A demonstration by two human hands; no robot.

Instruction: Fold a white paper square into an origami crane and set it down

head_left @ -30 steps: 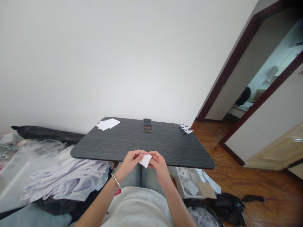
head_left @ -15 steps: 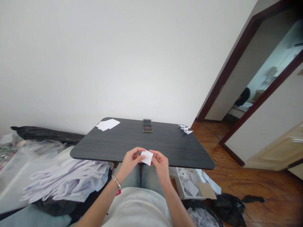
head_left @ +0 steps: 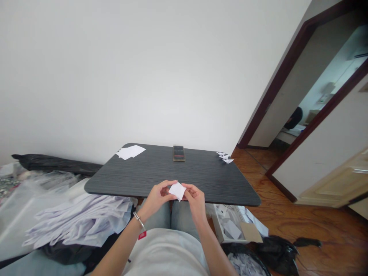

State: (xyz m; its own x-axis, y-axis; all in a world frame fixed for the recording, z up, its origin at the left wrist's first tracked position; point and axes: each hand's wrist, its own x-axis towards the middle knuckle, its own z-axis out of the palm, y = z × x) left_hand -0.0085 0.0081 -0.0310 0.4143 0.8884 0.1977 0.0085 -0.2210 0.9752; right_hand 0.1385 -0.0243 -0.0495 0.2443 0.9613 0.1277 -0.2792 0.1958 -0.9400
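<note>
A small white paper slip (head_left: 177,190) sits pinched between both hands at the near edge of the dark table (head_left: 143,176). My left hand (head_left: 157,196) grips its left side with thumb and fingers. On the slip's right side my right hand (head_left: 194,196) is closed. A silver bracelet with a red tag hangs on my left wrist. Both hands hover over my lap, just above the table's front rim.
A phone (head_left: 178,152) lies at the table's far middle, loose white sheets (head_left: 130,151) at far left, folded paper pieces (head_left: 225,156) at far right. A heap of white paper (head_left: 77,218) lies left of me, a box of slips (head_left: 231,226) and black bags on the floor right.
The paper slip has been turned and raised slightly between my fingers, now showing a flatter square face. Both hands have stayed at the table's near edge.
</note>
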